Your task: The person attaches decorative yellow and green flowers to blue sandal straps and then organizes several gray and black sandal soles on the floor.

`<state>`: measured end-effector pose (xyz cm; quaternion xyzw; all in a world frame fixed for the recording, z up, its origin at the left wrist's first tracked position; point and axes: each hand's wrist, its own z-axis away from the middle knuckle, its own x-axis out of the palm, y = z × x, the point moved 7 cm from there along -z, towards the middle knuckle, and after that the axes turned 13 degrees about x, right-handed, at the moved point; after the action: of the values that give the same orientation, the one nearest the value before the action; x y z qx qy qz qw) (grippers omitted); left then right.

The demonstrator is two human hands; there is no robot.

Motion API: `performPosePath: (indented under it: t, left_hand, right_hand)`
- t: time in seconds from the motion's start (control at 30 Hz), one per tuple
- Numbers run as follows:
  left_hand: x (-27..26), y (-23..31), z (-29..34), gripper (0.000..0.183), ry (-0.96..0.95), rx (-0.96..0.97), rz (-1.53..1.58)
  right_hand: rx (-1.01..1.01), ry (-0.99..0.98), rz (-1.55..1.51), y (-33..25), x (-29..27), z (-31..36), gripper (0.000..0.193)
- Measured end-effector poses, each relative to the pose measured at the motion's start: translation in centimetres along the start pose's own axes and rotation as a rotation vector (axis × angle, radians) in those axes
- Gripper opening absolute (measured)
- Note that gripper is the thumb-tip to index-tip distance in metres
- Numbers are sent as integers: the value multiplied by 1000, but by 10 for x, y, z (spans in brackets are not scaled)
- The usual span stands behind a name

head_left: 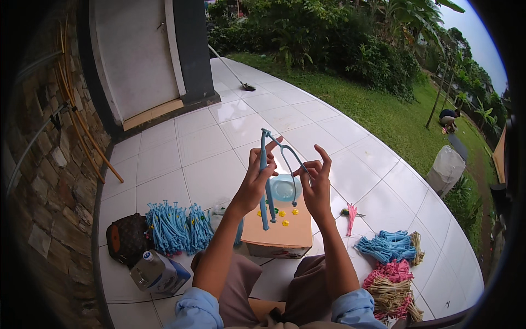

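Above the box, my left hand (255, 174) is closed around a light-blue plastic piece (264, 192) with long straight legs hanging down. A curved, forked blue part (282, 148) joins it at the top and arches toward my right hand (314, 181). My right fingers pinch one prong of that fork, the index finger raised. Below stands a cardboard box (257, 234). A pale-blue bowl (285, 189) sits at its far side, and small yellow flower-shaped pieces (285, 223) lie on top with a few green ones.
Left are bundles of blue plastic pieces (167, 227), a brown bag (125, 238) and a metal can (159, 272). Right lie blue bundles (386, 247), pink and beige bundles (390, 288), and pink strips (351, 219) beside scissors. A broom (247, 86) and a crouching person (449, 118) are farther off.
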<state>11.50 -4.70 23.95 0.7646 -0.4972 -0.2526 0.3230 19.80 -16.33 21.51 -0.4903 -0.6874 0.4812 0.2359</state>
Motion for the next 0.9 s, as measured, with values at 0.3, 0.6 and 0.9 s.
performPosePath:
  t: [0.3,0.6,0.9]
  left_hand:
    - [3,-32,31,93,213,99,-673]
    - [0,-30,47,55,-163,-109,-571]
    - [-24,-45,65,13,240,-57,-626]
  right_hand:
    - [393,-306,166,12,14,20,66]
    - [-135,-316,592,-20,26,18,63]
    - [-211,267,705,-30,-13,6,77]
